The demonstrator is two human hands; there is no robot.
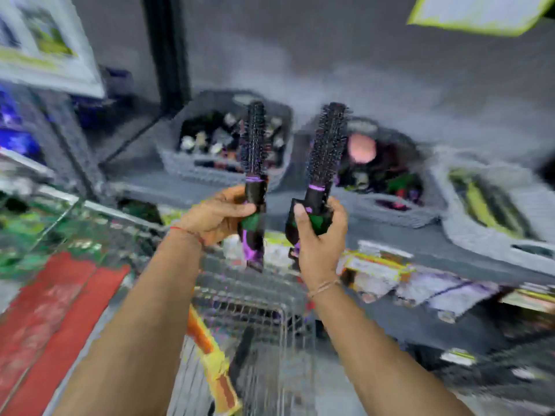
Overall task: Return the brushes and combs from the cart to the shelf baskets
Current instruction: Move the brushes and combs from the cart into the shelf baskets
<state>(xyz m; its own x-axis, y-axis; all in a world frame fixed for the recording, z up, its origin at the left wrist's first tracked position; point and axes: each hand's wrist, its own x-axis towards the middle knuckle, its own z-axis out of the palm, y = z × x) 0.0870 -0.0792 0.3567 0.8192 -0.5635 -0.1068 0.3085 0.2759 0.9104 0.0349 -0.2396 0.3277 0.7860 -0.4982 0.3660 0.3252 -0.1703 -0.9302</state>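
I hold two black round brushes with purple bands upright in front of the shelf. My left hand point(217, 216) grips the handle of the slimmer brush point(254, 139). My right hand point(319, 235) grips the handle of the thicker brush point(329, 145), which tilts slightly right. Behind them, grey baskets stand on the shelf: one point(192, 166) behind the left brush holds several dark items, another point(420, 211) behind the right brush holds dark items and something pink. The wire cart point(255, 298) is below my hands. The picture is blurred.
A third grey basket point(480, 235) with yellow-green items stands at the right. Packaged goods point(390, 277) hang below the shelf edge. An orange and yellow item point(216, 364) lies by the cart. Red floor area point(51, 319) is at the left.
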